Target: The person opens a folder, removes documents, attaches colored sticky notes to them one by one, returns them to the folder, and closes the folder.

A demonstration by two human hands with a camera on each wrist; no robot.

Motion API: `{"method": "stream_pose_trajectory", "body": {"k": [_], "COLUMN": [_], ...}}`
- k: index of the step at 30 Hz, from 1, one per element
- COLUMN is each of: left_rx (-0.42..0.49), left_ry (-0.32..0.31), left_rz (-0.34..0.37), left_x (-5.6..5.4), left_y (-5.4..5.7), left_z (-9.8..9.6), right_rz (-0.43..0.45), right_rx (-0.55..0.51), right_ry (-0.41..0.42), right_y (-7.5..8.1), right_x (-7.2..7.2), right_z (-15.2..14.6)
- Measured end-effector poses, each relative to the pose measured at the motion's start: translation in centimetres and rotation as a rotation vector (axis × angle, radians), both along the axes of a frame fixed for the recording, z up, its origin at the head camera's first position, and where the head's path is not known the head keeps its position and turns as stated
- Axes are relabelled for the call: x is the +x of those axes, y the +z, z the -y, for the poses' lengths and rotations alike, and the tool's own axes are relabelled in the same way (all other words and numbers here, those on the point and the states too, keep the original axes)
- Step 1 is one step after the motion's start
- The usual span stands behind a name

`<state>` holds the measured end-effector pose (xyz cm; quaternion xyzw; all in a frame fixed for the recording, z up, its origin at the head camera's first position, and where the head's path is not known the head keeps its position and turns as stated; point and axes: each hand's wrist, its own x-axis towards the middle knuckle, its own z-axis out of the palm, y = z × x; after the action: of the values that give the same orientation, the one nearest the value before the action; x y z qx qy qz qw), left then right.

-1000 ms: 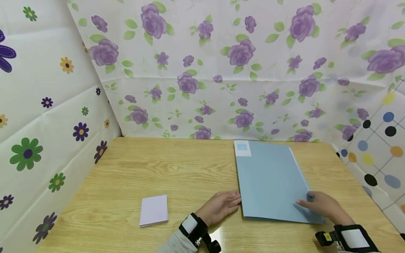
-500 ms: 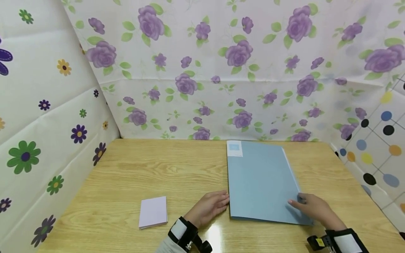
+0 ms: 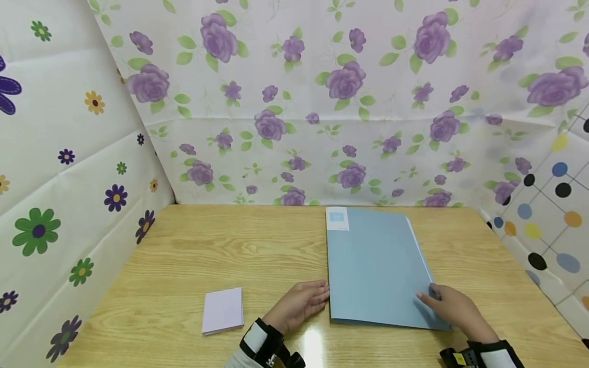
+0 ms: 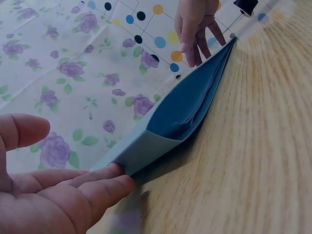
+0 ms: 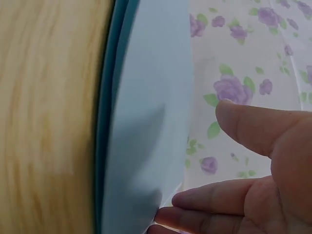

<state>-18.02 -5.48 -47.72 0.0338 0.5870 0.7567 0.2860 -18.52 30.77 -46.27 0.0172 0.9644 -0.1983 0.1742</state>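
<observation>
my left hand (image 3: 299,306) and right hand (image 3: 457,309) are loose, fingers straight. on the wooden table (image 3: 184,255), right of its middle, lies the blue folder (image 3: 375,271) between them, touched at both long edges. a lilac pad (image 3: 223,309) lies to its left; a white label (image 3: 337,226) marks the folder's far left corner.

On the worktop (image 3: 257,250) we have the folder (image 3: 377,271) right of centre, its label (image 3: 338,219) at the far left corner, our left fingers (image 4: 100,195) at its left edge, our right fingers (image 5: 214,197) at its right. Further left lies a paper stack (image 3: 223,310); behind the worktop hangs cloth (image 3: 276,97).
</observation>
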Motion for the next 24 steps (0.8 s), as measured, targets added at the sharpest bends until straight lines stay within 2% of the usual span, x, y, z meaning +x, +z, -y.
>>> {"method": "stream_pose_trajectory", "body": {"k": [5, 9, 11, 13, 15, 18, 21, 24], "left_rx": [0.002, -0.016, -0.043, -0.110, -0.255, -0.584, -0.901, -1.121], "left_ry": [0.017, 0.041, 0.043, 0.048, 0.052, 0.007, -0.088, -0.201], "left_rz": [0.004, -0.005, -0.042, -0.118, -0.240, -0.469, -0.655, -0.801], "left_x": [0.0, 0.1, 0.0, -0.1, 0.1, 0.8, 2.0, 2.8], "left_y": [0.2, 0.6, 0.9, 1.4, 2.3, 3.9, 5.4, 6.0], "left_z": [0.1, 0.2, 0.2, 0.1, -0.5, -2.3, -4.8, -7.3], "right_rz": [0.055, 0.064, 0.059, 0.052, 0.039, 0.034, 0.040, 0.052], "right_rx": [-0.085, -0.171, -0.218, -0.259, -0.291, -0.328, -0.364, -0.392], "right_ry": [-0.039, -0.091, -0.117, -0.155, -0.179, -0.222, -0.245, -0.271], "right_y": [0.0, 0.2, 0.3, 0.4, 0.5, 0.5, 0.3, 0.1], "right_x": [-0.2, -0.5, -0.6, -0.7, -0.8, -0.8, -0.6, -0.4], "right_z": [-0.6, -1.1, -1.5, -1.8, -2.1, -2.5, -2.9, -3.1]}}
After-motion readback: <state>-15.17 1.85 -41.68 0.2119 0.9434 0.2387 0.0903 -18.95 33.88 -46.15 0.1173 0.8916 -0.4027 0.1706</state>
